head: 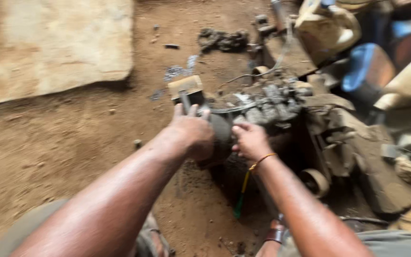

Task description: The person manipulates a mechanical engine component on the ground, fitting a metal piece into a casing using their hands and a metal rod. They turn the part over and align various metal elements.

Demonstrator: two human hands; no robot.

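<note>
Gripping from both sides, the two hands close on a dark, rounded metal part (220, 138) that sits at the near end of a grimy engine block (267, 107). The left hand (192, 132) wraps over the part's left flank, fingers curled up and over its top edge, so the hold is firm and closed on the metal. The right hand (250, 141) presses against the part's right side with fingers bent inward; the picture is blurred by motion, yet the hand looks clamped on the same piece. An orange thread band (261, 161) circles the right wrist.

Just above the left hand's fingertips stands a small tan block (185, 85) with a dark piece under it, touching or nearly touching the engine. Beyond the grip, the engine's top is caked with grey grit, and thin wires (258, 74) arc over it. Below the right wrist a green-handled tool (240, 204) lies on the dirt floor (72, 143), near but apart from the hands. To the right of the grip lie rusty castings (353, 157) and a round pulley-like ring (316, 182). Far off to the upper left of the hands lies a flat pale slab (48, 47). A heap of dark chain or scrap (222, 39) lies well beyond the engine.
</note>
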